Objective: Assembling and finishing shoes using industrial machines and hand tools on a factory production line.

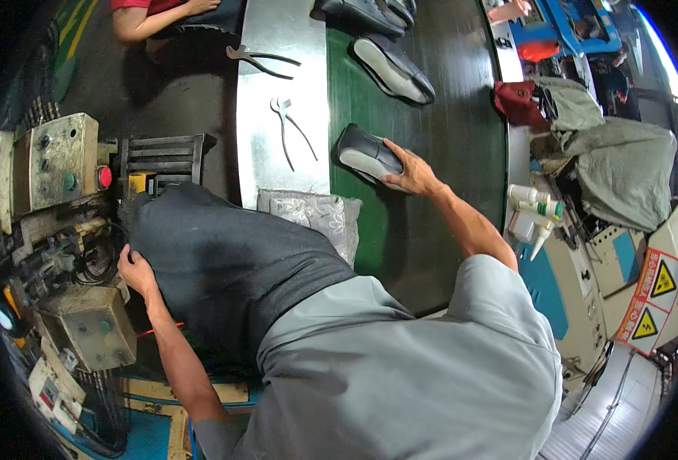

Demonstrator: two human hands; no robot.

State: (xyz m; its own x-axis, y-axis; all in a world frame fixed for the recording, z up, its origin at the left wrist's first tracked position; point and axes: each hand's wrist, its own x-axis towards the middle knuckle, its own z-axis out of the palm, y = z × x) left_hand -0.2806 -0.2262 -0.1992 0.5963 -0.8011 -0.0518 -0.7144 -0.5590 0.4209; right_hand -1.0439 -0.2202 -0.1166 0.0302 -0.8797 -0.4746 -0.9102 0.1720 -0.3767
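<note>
Head view: grey shirt [416, 368] at bottom centre, dark cloth [232, 245] over the legs.
Belt: dark green belt [462, 100], top to centre, glossy; near edge meets a ledge.
Ledge: bare metal ledge [285, 172], pale, scuffed; pincers [241, 54] near top, pliers [281, 109] below them, grey patterned pad [308, 215] at the lower end.
Shoe: shoe [366, 159] at frame centre, over the belt, black upper, pale sole turned to lower left; cannot tell if it touches the belt.
Right hand: right hand [414, 170] grasping the shoe by its right end.
Left hand: left hand [135, 272], left of frame, beside dark cloth and machinery; fingers partly hidden, cannot tell if it grips anything.
Other shoes: black shoe [393, 70] on its side, upper centre; more dark shoes [366, 15] at top edge.
Room: dark floor [174, 103] upper left, yellow line [78, 31] on it; control box [63, 161] with red button [104, 178] at left; grey cover [623, 172] and bottles [537, 205] at right.
Co-worker: bare arm [151, 23], red sleeve, upper left.
Labels: warning sign [652, 300] lower right, red and white, two yellow triangles with black symbols, printed characters alongside; bottle print too small to read.
</note>
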